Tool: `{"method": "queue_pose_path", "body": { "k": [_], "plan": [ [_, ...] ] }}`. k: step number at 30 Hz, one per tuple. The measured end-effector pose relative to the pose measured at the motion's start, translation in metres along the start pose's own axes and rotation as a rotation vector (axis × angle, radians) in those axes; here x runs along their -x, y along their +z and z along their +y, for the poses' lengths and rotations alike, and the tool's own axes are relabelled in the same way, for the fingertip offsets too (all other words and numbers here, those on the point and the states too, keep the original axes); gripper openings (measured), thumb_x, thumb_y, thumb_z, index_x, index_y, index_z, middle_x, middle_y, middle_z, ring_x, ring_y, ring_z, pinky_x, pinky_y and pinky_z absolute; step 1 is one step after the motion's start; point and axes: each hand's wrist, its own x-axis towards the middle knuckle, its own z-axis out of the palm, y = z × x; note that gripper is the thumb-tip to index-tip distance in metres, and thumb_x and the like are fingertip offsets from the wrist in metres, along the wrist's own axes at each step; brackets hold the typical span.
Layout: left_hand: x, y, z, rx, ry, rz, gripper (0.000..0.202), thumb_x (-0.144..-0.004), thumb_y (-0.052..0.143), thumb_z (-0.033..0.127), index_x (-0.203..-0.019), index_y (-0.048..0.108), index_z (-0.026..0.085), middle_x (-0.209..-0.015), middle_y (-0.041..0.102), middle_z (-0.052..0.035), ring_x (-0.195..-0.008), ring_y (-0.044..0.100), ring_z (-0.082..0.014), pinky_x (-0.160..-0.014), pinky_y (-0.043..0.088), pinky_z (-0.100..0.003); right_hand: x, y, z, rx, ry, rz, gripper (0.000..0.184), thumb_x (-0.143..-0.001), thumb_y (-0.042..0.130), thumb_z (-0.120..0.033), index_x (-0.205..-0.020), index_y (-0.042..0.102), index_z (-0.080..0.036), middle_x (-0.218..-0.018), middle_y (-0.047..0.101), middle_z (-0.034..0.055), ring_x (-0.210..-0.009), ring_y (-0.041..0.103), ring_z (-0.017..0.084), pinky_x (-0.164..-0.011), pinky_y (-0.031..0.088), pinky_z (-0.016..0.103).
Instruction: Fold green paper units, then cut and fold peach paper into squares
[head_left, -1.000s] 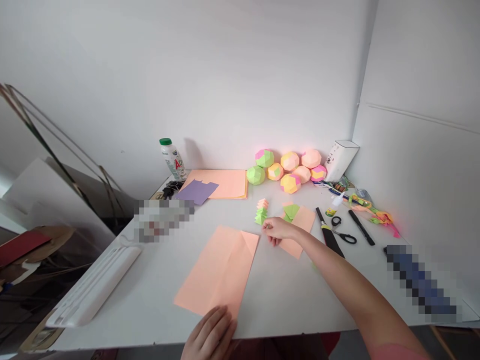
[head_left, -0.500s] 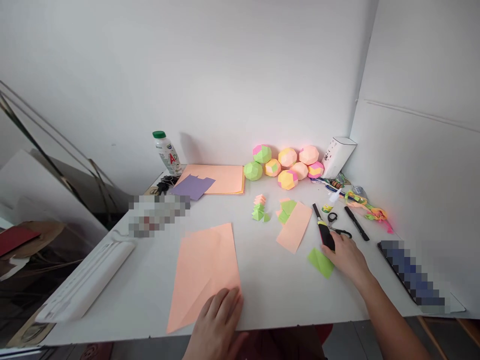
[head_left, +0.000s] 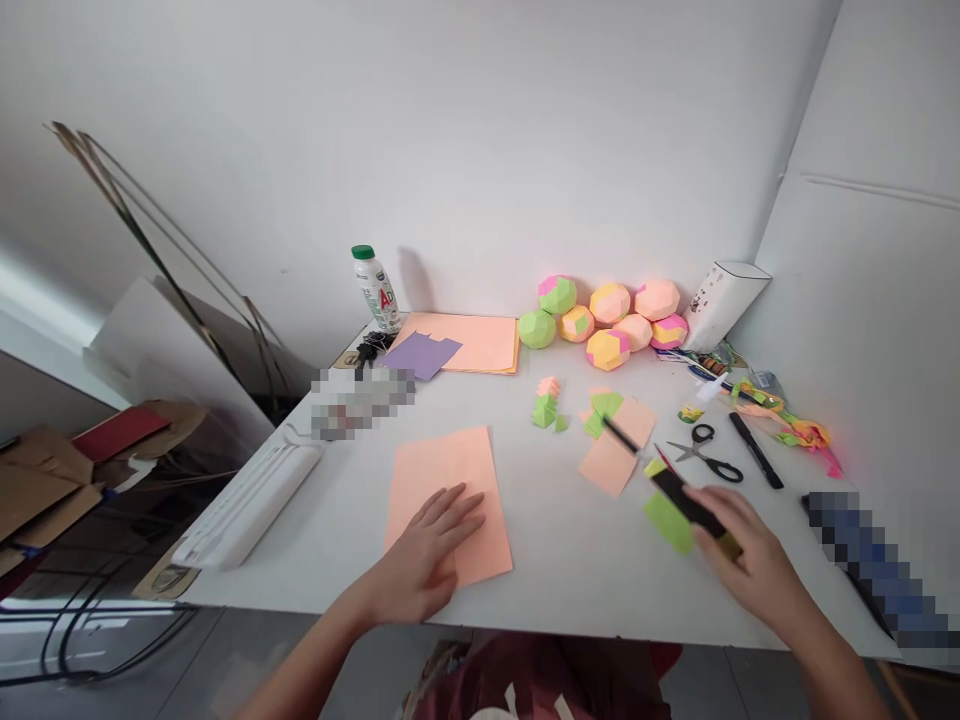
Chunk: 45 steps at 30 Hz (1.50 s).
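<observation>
My right hand (head_left: 750, 550) grips a utility knife (head_left: 694, 505) with a black and yellow-green handle. Its dark front end points up and left, slightly blurred, above the table. My left hand (head_left: 439, 545) lies flat with fingers stretched on a peach paper sheet (head_left: 442, 460), covering part of its lower half. Under and beside the knife is a green paper piece (head_left: 667, 522). Scissors (head_left: 705, 452) lie just beyond the right hand, near a black pen (head_left: 755, 450) and a small glue bottle (head_left: 701, 400). Cut peach paper (head_left: 619, 460) and green paper pieces (head_left: 606, 404) overlap mid-table.
Faceted paper balls (head_left: 609, 348) are grouped by the wall beside a white container (head_left: 724, 305). Small folded paper pieces (head_left: 546, 405) stand mid-table. Purple paper (head_left: 424, 355) rests on a peach stack (head_left: 480, 340) near a bottle (head_left: 377, 295). A white paper trimmer (head_left: 247, 505) lies left.
My right hand has lifted the knife away from beside the scissors and drawn it nearer me. My left hand has moved up onto the middle of the peach sheet. The view has shifted.
</observation>
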Motion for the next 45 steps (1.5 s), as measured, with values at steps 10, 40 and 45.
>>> {"method": "queue_pose_path", "body": {
  "k": [10,40,45],
  "plan": [
    [-0.003,0.014,0.001,0.064,-0.164,-0.161,0.058,-0.089,0.039,0.014,-0.145,0.025,0.023,-0.153,0.023,-0.0049,-0.141,0.015,-0.0301,-0.11,0.027,-0.054,0.058,0.008,-0.055,-0.061,-0.319,-0.42,0.039,-0.087,0.049,-0.022,-0.123,0.058,-0.031,-0.123,0.058,0.0082,-0.11,0.06,0.022,-0.086,0.054,0.027],
    [-0.005,0.019,0.005,0.065,-0.235,-0.248,0.061,-0.093,0.031,0.017,-0.148,0.009,0.03,-0.155,0.011,0.0024,-0.142,0.008,-0.0299,-0.113,0.018,-0.054,0.063,0.015,-0.049,0.034,-0.412,-0.334,0.037,-0.086,0.05,-0.02,-0.121,0.058,-0.025,-0.12,0.058,0.0107,-0.109,0.06,0.021,-0.083,0.055,0.025],
    [-0.006,0.02,0.004,0.051,-0.238,-0.24,0.059,-0.094,0.032,0.02,-0.147,0.01,0.032,-0.154,0.015,0.004,-0.141,0.012,-0.0312,-0.112,0.02,-0.054,0.062,0.015,-0.056,0.021,-0.448,-0.356,0.035,-0.085,0.049,-0.019,-0.119,0.06,-0.023,-0.118,0.059,0.0114,-0.108,0.06,0.021,-0.084,0.054,0.027]
  ]
}}
